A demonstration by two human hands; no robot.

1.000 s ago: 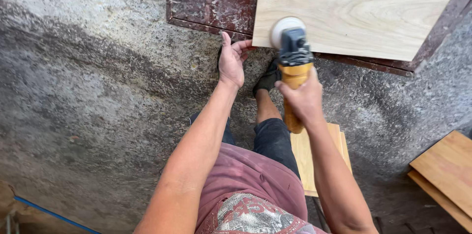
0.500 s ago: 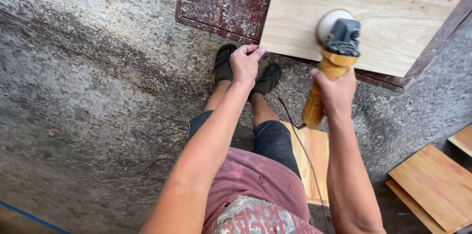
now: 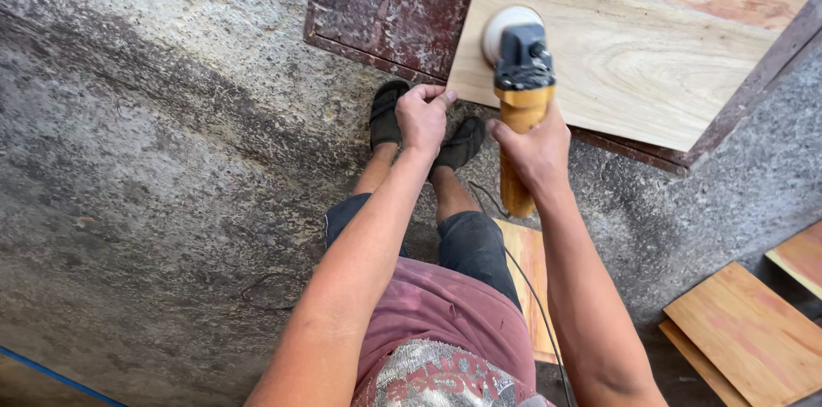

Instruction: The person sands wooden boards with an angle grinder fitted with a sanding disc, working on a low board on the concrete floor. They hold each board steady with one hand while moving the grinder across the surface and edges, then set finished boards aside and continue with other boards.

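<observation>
A pale wooden board (image 3: 651, 47) lies on a dark reddish metal frame (image 3: 390, 0) on the concrete floor. My right hand (image 3: 531, 146) grips the yellow body of a handheld power sander (image 3: 518, 82); its black head and round white pad rest on the board near its left edge. My left hand (image 3: 424, 116) has its fingers curled at the board's near left corner, touching its edge. Below my hands are my two feet in dark sandals (image 3: 390, 112).
A wooden piece (image 3: 531, 279) lies under my legs, and the sander's thin cord (image 3: 535, 304) runs back across it. Several more wooden boards (image 3: 745, 330) are stacked at the lower right. A blue line (image 3: 51, 373) crosses the lower left corner.
The sander has slid left across the board from the half-second-old frame, back toward the left edge. My left hand has closed its fingers at the board's corner.
</observation>
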